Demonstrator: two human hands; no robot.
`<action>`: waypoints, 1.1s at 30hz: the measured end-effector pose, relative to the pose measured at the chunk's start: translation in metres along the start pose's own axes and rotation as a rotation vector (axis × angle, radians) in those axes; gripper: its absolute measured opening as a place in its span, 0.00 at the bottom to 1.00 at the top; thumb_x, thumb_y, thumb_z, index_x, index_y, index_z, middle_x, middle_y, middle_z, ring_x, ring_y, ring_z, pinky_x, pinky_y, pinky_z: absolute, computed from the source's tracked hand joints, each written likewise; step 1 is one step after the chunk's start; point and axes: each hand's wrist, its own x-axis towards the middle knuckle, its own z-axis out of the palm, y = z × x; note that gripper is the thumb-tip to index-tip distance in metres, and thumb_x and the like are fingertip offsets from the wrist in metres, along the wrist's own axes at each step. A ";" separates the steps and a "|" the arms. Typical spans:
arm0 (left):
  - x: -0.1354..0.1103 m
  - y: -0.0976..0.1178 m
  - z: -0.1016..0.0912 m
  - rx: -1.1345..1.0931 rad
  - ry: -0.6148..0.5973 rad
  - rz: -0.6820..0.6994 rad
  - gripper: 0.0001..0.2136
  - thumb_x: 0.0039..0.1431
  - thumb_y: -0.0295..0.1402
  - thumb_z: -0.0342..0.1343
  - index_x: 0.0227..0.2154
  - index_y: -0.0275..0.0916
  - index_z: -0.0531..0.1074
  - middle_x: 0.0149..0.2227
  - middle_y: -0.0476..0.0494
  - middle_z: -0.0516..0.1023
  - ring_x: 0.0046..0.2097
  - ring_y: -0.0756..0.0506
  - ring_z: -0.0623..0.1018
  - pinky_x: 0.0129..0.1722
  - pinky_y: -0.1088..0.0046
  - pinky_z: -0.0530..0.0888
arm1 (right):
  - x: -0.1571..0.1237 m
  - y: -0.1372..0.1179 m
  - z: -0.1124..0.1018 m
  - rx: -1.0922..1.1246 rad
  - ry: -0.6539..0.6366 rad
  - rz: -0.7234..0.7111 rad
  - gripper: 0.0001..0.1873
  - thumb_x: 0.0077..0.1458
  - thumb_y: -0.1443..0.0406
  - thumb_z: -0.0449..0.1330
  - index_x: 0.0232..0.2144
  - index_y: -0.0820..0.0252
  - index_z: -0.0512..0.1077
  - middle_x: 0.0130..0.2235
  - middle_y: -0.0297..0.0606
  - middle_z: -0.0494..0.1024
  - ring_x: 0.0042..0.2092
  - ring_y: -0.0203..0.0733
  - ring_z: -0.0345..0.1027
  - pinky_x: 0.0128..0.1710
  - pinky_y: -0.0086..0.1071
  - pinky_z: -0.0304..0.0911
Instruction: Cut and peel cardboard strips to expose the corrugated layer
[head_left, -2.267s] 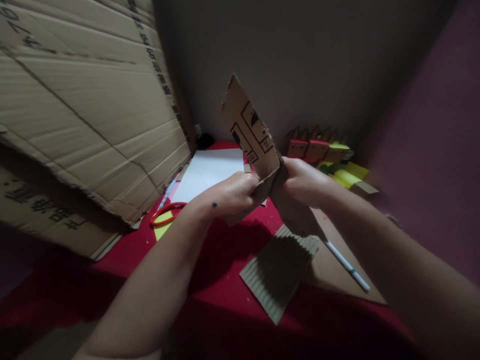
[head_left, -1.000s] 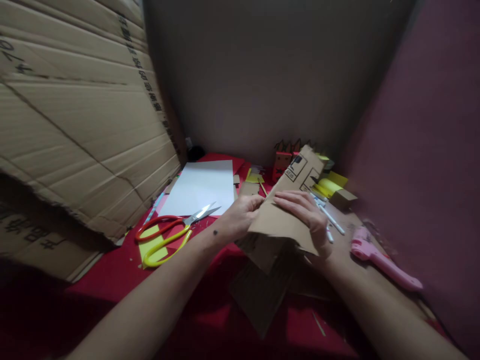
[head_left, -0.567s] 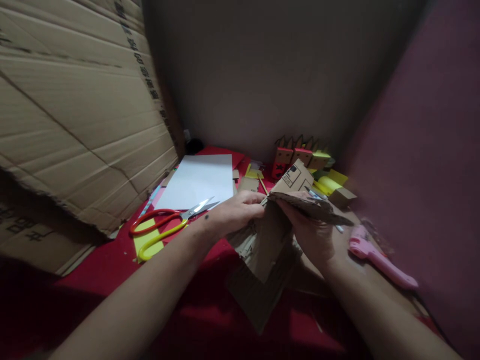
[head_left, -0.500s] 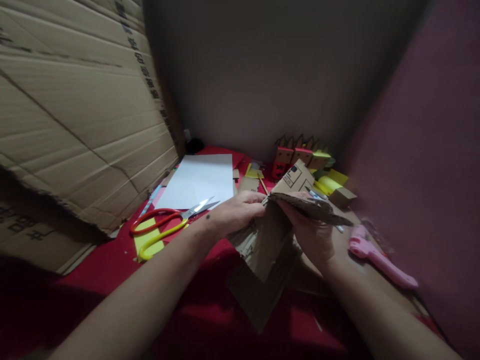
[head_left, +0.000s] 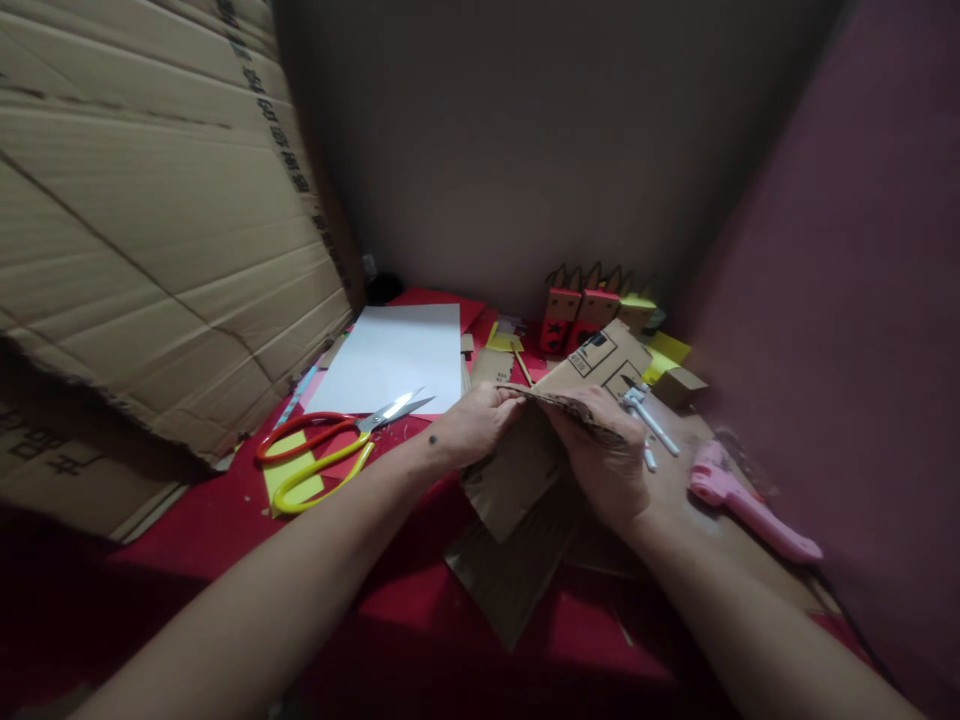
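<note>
A large tan corrugated cardboard panel (head_left: 142,220) with black lettering rises to the left of a rectangular white sheet of paper (head_left: 394,355) on a red-covered table (head_left: 397,610). At the sheet's near edge, steel scissors with one red and one yellow handle (head_left: 365,437) lie with their blades reaching over the paper and their handles across a yellow piece of paper (head_left: 296,465). Just right of the sheet's near corner, a person's left hand (head_left: 480,425) closes thumb and fingers on the edge of a folded brown cardboard piece printed with black symbols (head_left: 589,368). That piece, to the sheet's right, is also gripped by the right hand (head_left: 604,455), its fingertips hidden by the cardboard. Right of the sheet's far edge stands a row of small red, brown and yellow boxes with pointed tops (head_left: 600,302). Farther right of the sheet lie slim white pens (head_left: 656,428), then, well apart from it, a pink plastic glue gun (head_left: 750,505).
</note>
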 end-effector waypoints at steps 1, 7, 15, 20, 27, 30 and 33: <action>0.000 0.000 0.000 -0.025 -0.013 -0.038 0.14 0.57 0.32 0.43 0.30 0.36 0.75 0.33 0.42 0.78 0.36 0.45 0.73 0.38 0.69 0.68 | 0.000 0.000 0.001 0.001 0.005 0.009 0.07 0.51 0.68 0.59 0.35 0.55 0.74 0.33 0.35 0.77 0.36 0.41 0.69 0.38 0.37 0.66; -0.008 0.001 -0.002 -0.408 -0.075 -0.237 0.07 0.51 0.30 0.53 0.28 0.36 0.76 0.28 0.44 0.78 0.33 0.47 0.74 0.35 0.72 0.68 | -0.004 -0.002 0.005 0.037 -0.023 0.051 0.07 0.53 0.67 0.59 0.35 0.54 0.74 0.34 0.34 0.77 0.35 0.40 0.69 0.38 0.36 0.65; -0.018 -0.008 -0.004 -0.734 -0.142 -0.184 0.13 0.46 0.28 0.58 0.37 0.34 0.75 0.33 0.43 0.78 0.34 0.49 0.74 0.36 0.75 0.68 | 0.001 -0.007 -0.008 0.091 -0.282 -0.150 0.15 0.54 0.65 0.55 0.45 0.58 0.71 0.43 0.44 0.75 0.45 0.47 0.67 0.44 0.44 0.64; -0.024 -0.009 -0.010 -0.596 -0.133 -0.175 0.10 0.52 0.30 0.54 0.37 0.35 0.75 0.33 0.45 0.78 0.33 0.50 0.74 0.33 0.76 0.67 | 0.005 -0.007 -0.011 -0.036 -0.314 -0.322 0.19 0.53 0.68 0.55 0.49 0.60 0.68 0.48 0.49 0.73 0.51 0.50 0.64 0.47 0.47 0.63; -0.038 -0.004 -0.012 -0.562 -0.217 -0.032 0.16 0.51 0.30 0.58 0.45 0.37 0.72 0.41 0.41 0.77 0.40 0.46 0.75 0.41 0.70 0.69 | 0.009 -0.002 -0.013 -0.264 -0.473 -0.466 0.24 0.55 0.65 0.54 0.55 0.62 0.63 0.58 0.50 0.63 0.61 0.53 0.50 0.56 0.53 0.53; -0.039 -0.006 -0.017 -0.543 -0.237 0.004 0.17 0.48 0.27 0.59 0.44 0.36 0.72 0.41 0.41 0.77 0.43 0.45 0.74 0.47 0.67 0.67 | 0.010 0.000 -0.012 -0.294 -0.540 -0.471 0.24 0.57 0.65 0.50 0.57 0.59 0.59 0.58 0.48 0.62 0.61 0.51 0.49 0.57 0.55 0.50; -0.038 -0.009 -0.019 -0.545 -0.292 0.001 0.14 0.48 0.25 0.57 0.41 0.35 0.73 0.38 0.40 0.77 0.42 0.44 0.74 0.47 0.65 0.67 | 0.009 -0.003 -0.011 -0.237 -0.519 -0.450 0.22 0.59 0.67 0.46 0.56 0.58 0.60 0.55 0.47 0.67 0.59 0.49 0.54 0.55 0.53 0.55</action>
